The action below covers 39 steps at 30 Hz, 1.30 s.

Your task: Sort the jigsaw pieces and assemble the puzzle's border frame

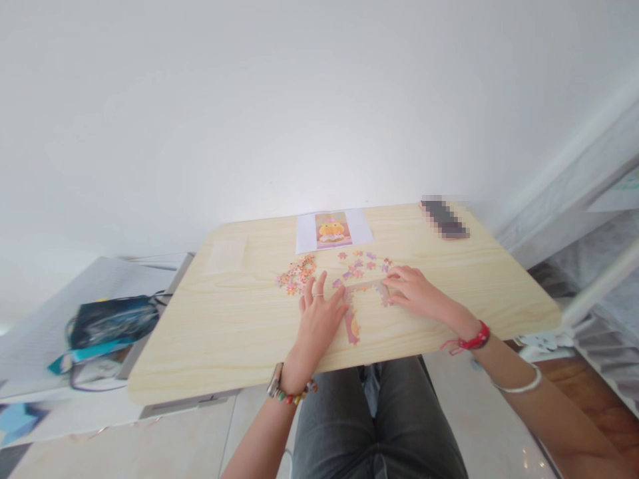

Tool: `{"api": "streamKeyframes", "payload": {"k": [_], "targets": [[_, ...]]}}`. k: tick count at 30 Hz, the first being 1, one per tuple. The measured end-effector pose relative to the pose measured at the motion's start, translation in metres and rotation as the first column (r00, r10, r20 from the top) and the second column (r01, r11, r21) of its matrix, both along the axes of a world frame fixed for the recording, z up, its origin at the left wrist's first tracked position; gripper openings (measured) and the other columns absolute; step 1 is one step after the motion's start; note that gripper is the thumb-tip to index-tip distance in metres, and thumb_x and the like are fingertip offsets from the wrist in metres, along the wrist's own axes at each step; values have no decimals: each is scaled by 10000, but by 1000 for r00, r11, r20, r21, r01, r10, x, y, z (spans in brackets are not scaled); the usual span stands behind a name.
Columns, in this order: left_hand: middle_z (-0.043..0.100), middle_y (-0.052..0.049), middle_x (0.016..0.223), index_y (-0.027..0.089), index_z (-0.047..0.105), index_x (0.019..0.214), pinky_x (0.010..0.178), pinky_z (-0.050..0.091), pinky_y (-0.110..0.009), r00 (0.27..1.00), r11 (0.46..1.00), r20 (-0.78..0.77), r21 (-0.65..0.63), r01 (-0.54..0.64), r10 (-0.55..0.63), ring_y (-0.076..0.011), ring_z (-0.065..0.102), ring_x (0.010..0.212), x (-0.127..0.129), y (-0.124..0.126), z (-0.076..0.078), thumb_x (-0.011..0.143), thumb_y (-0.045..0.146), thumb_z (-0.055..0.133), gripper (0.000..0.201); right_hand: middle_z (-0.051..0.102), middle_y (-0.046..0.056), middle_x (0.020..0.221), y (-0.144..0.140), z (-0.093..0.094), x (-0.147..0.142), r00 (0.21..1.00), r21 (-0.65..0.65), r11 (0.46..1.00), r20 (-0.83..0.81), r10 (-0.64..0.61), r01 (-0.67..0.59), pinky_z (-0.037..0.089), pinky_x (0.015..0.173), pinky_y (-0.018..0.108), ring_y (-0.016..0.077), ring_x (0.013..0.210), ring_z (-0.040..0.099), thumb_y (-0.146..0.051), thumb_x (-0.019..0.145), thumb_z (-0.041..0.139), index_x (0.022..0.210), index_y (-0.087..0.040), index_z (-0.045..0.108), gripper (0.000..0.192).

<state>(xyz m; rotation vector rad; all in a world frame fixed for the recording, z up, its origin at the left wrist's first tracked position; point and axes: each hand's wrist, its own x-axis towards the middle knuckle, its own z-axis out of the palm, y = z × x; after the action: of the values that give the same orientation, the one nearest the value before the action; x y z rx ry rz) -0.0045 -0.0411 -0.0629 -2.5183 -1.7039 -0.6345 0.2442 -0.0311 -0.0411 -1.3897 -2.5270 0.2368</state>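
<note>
1. Joined puzzle section (352,326), landmark for all places below: three-sided outline lying flat, its open side toward the person.
2. Left hand (322,316): fingers fanned, index and thumb at the section's far left corner. Contact or hover at the tips: cannot tell.
3. Right hand (417,289): fingers bent, index and thumb tips at the section's right arm. Whether they pinch a piece or only press on it: cannot tell.
4. Handling (judgement): steady the corner with the left hand, align tab with socket using the right, then press straight down. Pushing sideways could buckle the thin strip or part its seams.
5. Loose pieces (356,271): scattered just beyond the section, some near the right fingertips. Denser piece pile (299,269): left of the section, beyond the left hand.
6. Printed sheet (333,231): beyond the section and the loose pieces; orange figure, useful for checking colours (judgement).
7. Surface (234,339): pale wood grain, under the section. Pale flat sheet (226,255) far left of it; dark, pixelated object (444,219) beyond it to the right.
8. Room: white wall (319,113) beyond the section; dark bag (117,319) well left, off the surface; grey trousers (379,426) on the near side.
</note>
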Motion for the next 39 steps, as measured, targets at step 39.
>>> {"api": "streamKeyframes", "payload": {"k": [39], "targets": [[339, -144, 1358, 235, 535, 1186, 928, 411, -537, 999, 998, 35, 58, -40, 38, -364, 300, 1264, -29, -12, -8, 833, 273, 538, 354, 571, 59, 918, 54, 11, 7, 949, -57, 954, -97, -300, 295, 405, 799, 307, 169, 845, 562, -204, 800, 553, 823, -167, 667, 122]]}}
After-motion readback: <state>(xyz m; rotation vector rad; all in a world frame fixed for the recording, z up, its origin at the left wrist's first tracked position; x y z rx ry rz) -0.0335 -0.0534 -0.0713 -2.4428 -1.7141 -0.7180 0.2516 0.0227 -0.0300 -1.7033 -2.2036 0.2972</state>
